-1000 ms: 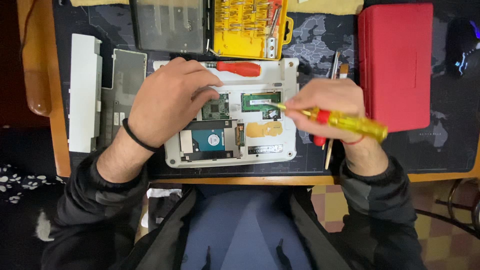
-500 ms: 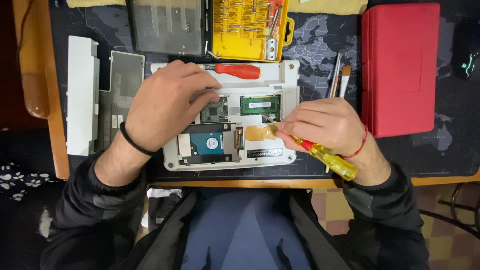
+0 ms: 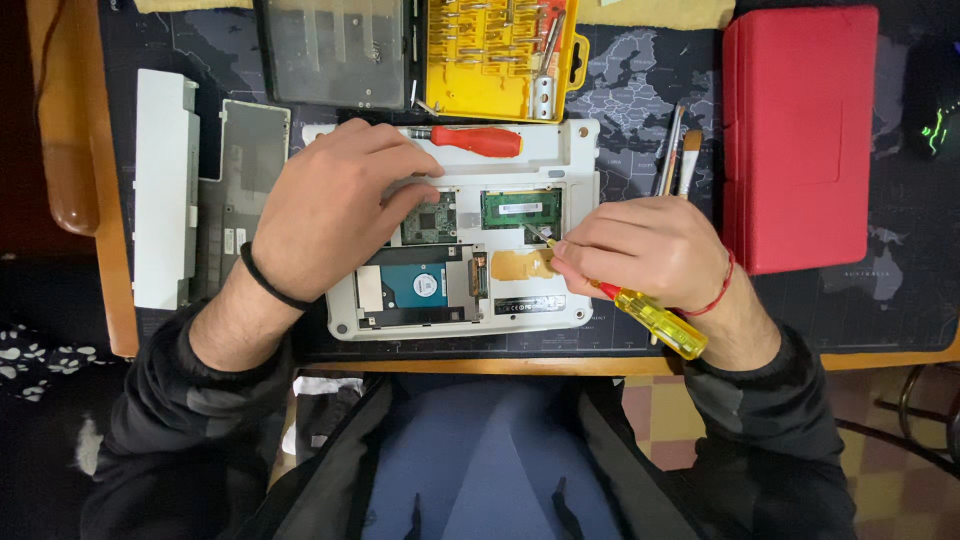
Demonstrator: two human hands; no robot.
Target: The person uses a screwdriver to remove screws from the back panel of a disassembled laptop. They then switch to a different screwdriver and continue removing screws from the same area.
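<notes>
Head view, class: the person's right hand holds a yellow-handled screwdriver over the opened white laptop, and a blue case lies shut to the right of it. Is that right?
Not quite. The case to the right of the laptop is red, not blue, as the head view shows. The rest stands: the right hand holds the yellow-handled screwdriver over the opened white laptop.

The slim screwdriver with a clear yellow plastic handle has a red collar. The opened white plastic laptop base shows a green memory board and a blue-labelled silver drive. The flat red rectangular case lies on a dark mat printed with a world map.
</notes>
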